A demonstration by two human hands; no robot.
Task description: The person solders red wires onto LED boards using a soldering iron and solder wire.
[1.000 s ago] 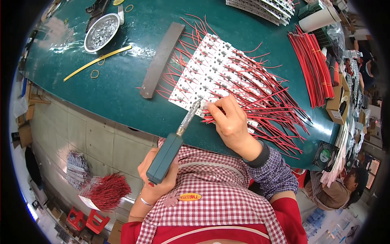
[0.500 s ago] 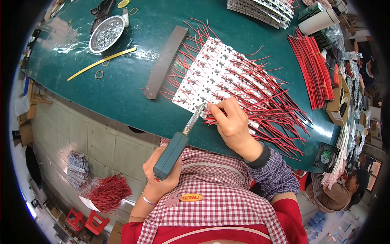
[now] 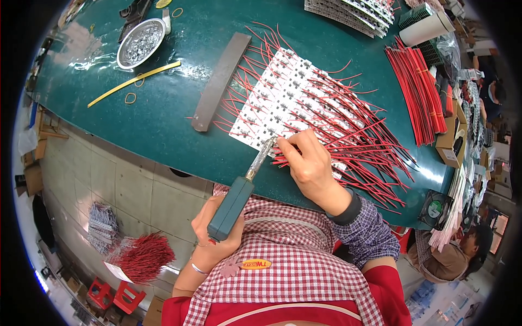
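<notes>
My left hand (image 3: 203, 224) is closed round the green handle of a soldering iron (image 3: 231, 208). The iron's metal tip points up and away, touching or nearly touching the near edge of a white circuit board panel (image 3: 260, 111). Right beside the tip, my right hand (image 3: 311, 168) pinches with thumb and forefinger what looks like a red wire; its end is hidden by the fingers. Many red and black wires (image 3: 375, 142) fan out to the right from the panel, some passing under my right hand. Shorter red wires curl off the panel's left side.
A flat grey-brown bar (image 3: 220, 84) lies over the left wire ends. Further left are a metal bowl (image 3: 120, 54) and a yellow strip (image 3: 133, 83). Bundled red wires (image 3: 417, 95), a small fan (image 3: 435, 209) and stacked boards (image 3: 353, 16) flank the right. Another person (image 3: 448, 255) sits at lower right.
The iron's handle has tilted very slightly to the right, while its tip stays beside my right fingertips. My right hand keeps its pinch in nearly the same place.
</notes>
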